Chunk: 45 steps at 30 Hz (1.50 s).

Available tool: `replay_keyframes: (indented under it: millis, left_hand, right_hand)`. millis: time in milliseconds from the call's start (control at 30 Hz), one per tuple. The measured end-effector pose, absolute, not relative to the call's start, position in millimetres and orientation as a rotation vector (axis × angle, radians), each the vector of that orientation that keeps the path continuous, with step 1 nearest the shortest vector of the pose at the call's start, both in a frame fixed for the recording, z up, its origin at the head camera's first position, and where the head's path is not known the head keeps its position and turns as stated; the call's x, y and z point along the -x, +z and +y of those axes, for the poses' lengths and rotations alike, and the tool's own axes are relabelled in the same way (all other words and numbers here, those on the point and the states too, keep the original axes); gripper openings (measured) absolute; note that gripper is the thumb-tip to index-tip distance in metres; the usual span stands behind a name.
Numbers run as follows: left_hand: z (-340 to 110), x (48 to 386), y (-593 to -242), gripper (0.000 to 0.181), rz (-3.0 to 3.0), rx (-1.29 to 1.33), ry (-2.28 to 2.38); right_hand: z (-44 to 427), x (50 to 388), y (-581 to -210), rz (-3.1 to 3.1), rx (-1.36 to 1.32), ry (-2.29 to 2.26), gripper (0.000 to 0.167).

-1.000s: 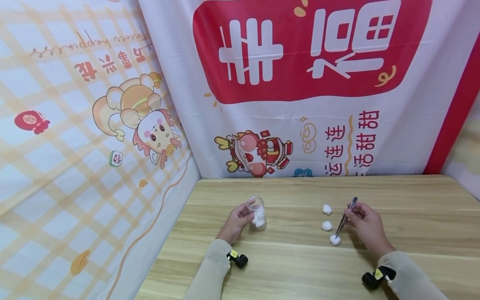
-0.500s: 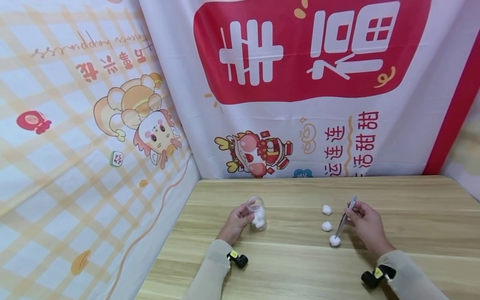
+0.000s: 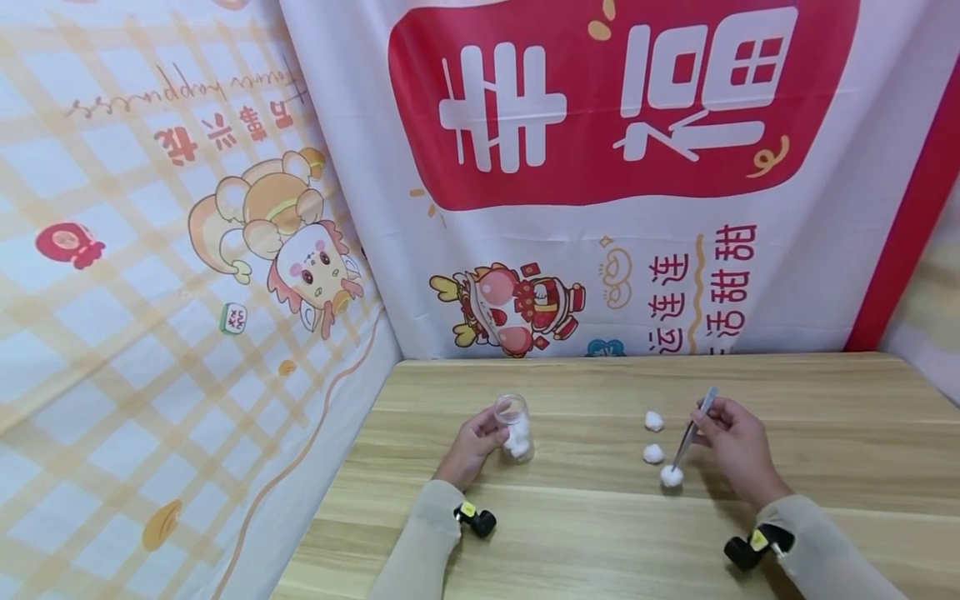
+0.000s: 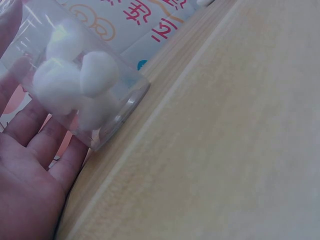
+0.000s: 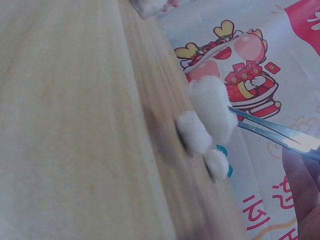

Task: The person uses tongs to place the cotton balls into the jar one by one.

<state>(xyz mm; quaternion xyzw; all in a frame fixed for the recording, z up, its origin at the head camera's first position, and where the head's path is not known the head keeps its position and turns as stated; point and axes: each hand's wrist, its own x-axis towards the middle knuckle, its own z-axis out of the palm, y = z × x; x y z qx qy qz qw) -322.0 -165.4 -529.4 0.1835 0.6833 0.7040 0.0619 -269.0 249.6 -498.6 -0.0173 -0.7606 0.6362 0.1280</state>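
Two white cotton balls [image 3: 653, 453] lie one behind the other on the wooden worktop [image 3: 585, 525], near to the right hand [image 3: 738, 446]. The grip of this hand is a narrow pinch, with the thumb and fingers holding metal tweezers [image 3: 694, 431]. Between the tips of the tweezers there is a third cotton ball [image 5: 212, 102]; it seems to hang a little above the worktop, just beside the nearer one of the two. The left hand [image 3: 471, 448] is well apart from there, and its grip is bent around a clear jar [image 3: 522, 425], the thumb on one side and the fingers on the other. Inside the jar, several more cotton balls [image 4: 56, 82] are piled. The jar stands nearly upright; whether its bottom touches the worktop, I cannot tell surely.
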Motion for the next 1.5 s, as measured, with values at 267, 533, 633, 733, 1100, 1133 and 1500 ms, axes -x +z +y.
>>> replay_keyframes:
  millis: [267, 533, 633, 733, 1100, 1133, 1500]
  left_hand:
    - [-166, 320, -531, 0.055, 2.053, -0.549, 2.133]
    - [-166, 321, -531, 0.055, 2.057, -0.536, 2.134]
    - [-166, 321, -531, 0.054, 2.058, -0.534, 2.133]
    - [-167, 321, -532, 0.053, 2.070, -0.526, 2.120]
    - [-169, 321, -532, 0.053, 2.100, -0.538, 2.106]
    - [-169, 321, -532, 0.053, 2.103, -0.536, 2.103]
    - [-169, 322, -532, 0.054, 2.126, -0.548, 2.087]
  right_hand:
    - [251, 273, -487, -2.203, -0.016, 1.818, 0.028]
    - [250, 273, -473, -2.224, 0.001, 1.815, 0.032]
    - [250, 273, -469, -2.208, 0.003, 1.823, 0.032]
    - [250, 274, -467, -2.150, -0.025, 1.853, 0.029]
    - [248, 277, -457, -2.061, -0.097, 1.842, 0.020]
    - [248, 278, -456, -2.054, -0.097, 1.850, 0.020]
    - [248, 279, -446, -1.988, -0.126, 1.872, 0.014]
